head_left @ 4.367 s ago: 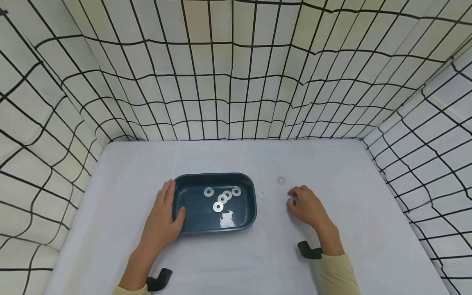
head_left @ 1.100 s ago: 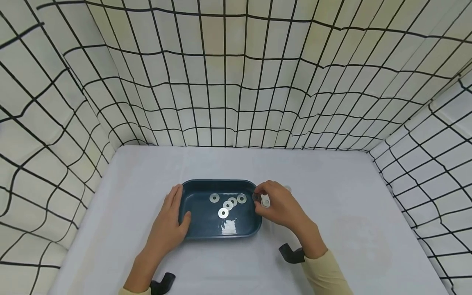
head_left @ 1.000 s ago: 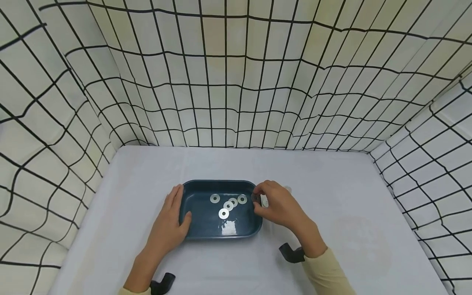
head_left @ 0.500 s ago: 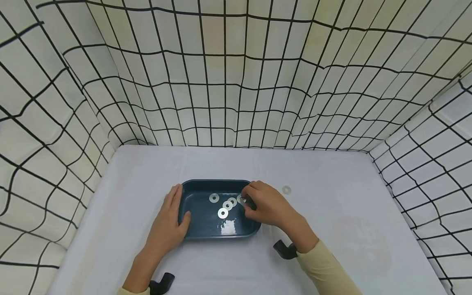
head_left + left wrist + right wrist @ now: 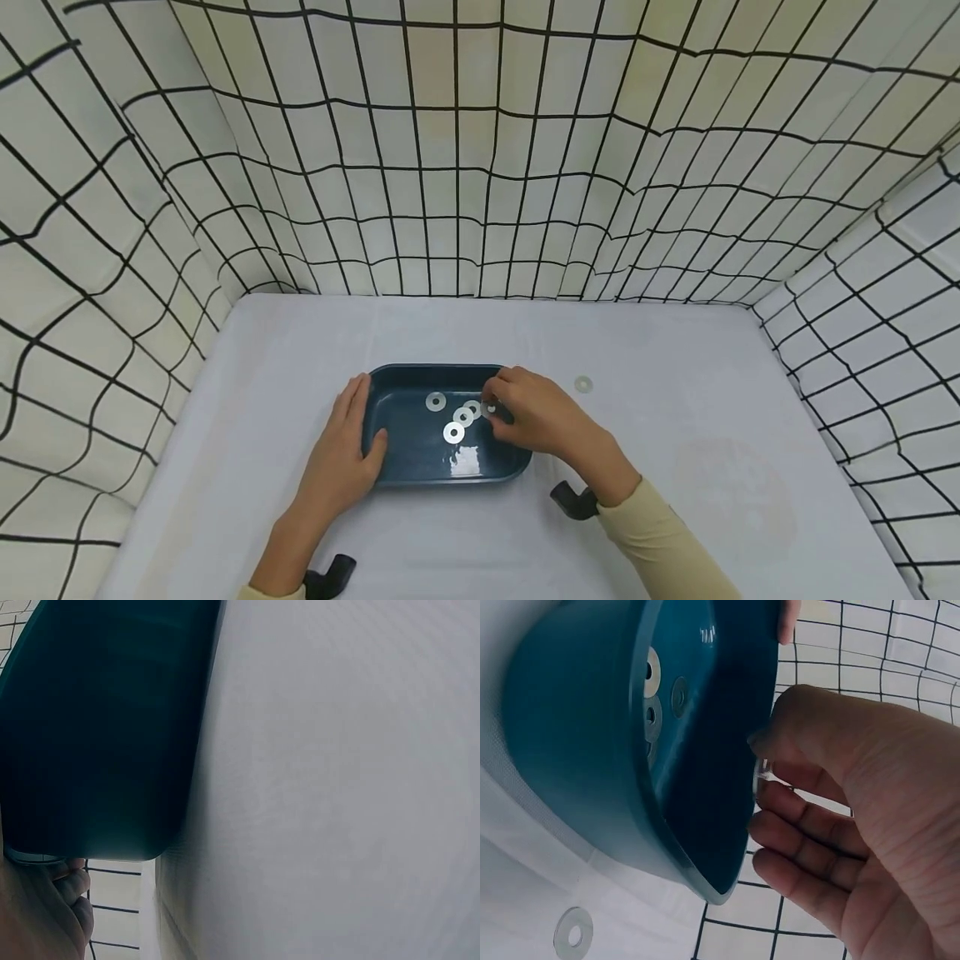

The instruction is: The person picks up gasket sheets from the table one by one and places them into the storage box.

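A dark blue-green tray [image 5: 420, 471] sits on the white cloth, with several flat metal washers [image 5: 453, 432] on its floor. My left hand [image 5: 337, 458] holds the tray's left end, thumb over the rim and fingers along the outside. Inside the tray's right end, my right hand [image 5: 536, 417] is lowered with its thumb and fingertips together. Between them it pinches a washer [image 5: 759, 778], seen nearly edge-on in the right wrist view. The fingers partly cover that washer in the head view.
A loose washer [image 5: 583, 384] lies on the cloth beyond my right hand. In the right wrist view, a washer [image 5: 574, 934] lies on the cloth beside the tray. Black-grid netting [image 5: 480, 167] over pale walls encloses the table [image 5: 675, 375] at the back and sides.
My right hand has moved left from the cloth, past the tray's right rim, and carries a washer into the tray. The left hand keeps its place on the tray.
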Demonstrator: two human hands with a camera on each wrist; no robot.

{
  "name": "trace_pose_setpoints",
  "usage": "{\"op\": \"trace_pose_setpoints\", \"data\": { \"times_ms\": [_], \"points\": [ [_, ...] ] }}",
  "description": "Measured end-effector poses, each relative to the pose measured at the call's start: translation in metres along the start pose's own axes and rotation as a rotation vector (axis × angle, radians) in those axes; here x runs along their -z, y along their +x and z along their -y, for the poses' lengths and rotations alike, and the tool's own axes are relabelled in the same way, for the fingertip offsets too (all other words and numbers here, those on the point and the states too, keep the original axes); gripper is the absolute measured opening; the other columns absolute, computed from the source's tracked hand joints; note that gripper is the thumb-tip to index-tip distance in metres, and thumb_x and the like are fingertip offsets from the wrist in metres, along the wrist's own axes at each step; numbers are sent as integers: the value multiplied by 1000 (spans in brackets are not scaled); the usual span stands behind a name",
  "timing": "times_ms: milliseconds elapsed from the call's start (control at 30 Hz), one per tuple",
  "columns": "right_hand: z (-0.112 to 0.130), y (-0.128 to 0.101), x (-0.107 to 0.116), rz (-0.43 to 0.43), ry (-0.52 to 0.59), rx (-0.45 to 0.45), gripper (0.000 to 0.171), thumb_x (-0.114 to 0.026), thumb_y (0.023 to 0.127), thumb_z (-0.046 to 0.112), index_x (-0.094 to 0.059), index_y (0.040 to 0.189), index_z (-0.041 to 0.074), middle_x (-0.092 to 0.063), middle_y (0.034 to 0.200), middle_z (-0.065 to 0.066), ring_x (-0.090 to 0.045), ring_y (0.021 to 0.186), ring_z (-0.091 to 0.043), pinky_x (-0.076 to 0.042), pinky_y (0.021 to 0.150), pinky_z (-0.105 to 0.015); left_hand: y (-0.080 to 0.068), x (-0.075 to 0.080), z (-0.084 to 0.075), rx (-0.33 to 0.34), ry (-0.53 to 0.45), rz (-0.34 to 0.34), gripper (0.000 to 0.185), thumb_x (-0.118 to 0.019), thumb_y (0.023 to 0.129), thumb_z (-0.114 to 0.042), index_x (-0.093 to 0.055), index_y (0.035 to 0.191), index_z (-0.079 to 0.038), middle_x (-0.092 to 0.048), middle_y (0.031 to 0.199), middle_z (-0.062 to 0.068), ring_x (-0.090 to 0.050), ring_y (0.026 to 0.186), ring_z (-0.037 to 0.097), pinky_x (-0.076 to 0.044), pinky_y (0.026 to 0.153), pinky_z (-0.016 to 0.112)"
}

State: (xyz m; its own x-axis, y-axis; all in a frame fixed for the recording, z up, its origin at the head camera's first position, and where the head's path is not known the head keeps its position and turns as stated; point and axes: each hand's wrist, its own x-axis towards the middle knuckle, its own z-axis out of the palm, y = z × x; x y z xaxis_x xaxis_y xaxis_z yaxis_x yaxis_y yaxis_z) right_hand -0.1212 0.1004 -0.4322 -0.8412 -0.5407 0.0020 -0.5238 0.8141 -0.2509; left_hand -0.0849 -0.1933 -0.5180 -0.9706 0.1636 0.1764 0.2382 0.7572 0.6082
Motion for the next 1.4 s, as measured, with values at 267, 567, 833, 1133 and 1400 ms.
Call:
{"op": "trace_pose_setpoints", "data": {
  "times_ms": [267, 567, 833, 1133, 1400],
  "points": [
    [-14, -5, 8, -39, 39, -74, 37, -82, 93, 22, -73, 127, 12, -73, 127, -5, -72, 118, -23, -62, 102, -39, 1, 1, -2, 6, -9, 6, 81, -61, 99, -15, -21, 168, -2, -26, 174, 23, -27, 161, 46, -33, 125, 67],
    [-36, -14, 13, -75, 60, -136, 37, -79, 95, 24, -73, 128, 9, -72, 128, -7, -72, 120, -26, -62, 102, -43, 1, 0, -2, 4, 0, 0, 80, -62, 99, -14, -22, 168, -1, -27, 173, 24, -28, 160, 47, -34, 124, 68],
    [-57, -26, -6, -97, 110, -246, 35, -76, 95, 11, -72, 129, 8, -72, 127, -9, -71, 116, -26, -63, 98, -43, 0, 1, -2, 20, -3, 18, 81, -62, 99, -14, -21, 168, -2, -25, 174, 23, -27, 161, 47, -33, 124, 69],
    [-72, -30, -41, -28, 91, -336, 35, -82, 92, 21, -74, 123, 7, -72, 111, -8, -69, 101, -22, -62, 92, -41, 0, -1, -1, 8, -4, -1, 81, -62, 99, -14, -22, 168, -1, -27, 173, 24, -28, 160, 48, -34, 123, 69],
    [-73, -29, -56, -32, 134, -369, 34, -84, 91, 21, -72, 119, 6, -69, 103, -5, -63, 91, -17, -59, 85, -37, -1, 0, 1, 22, -9, 11, 82, -62, 100, -14, -20, 169, -4, -25, 174, 23, -27, 161, 46, -33, 124, 68]
  ]
}}
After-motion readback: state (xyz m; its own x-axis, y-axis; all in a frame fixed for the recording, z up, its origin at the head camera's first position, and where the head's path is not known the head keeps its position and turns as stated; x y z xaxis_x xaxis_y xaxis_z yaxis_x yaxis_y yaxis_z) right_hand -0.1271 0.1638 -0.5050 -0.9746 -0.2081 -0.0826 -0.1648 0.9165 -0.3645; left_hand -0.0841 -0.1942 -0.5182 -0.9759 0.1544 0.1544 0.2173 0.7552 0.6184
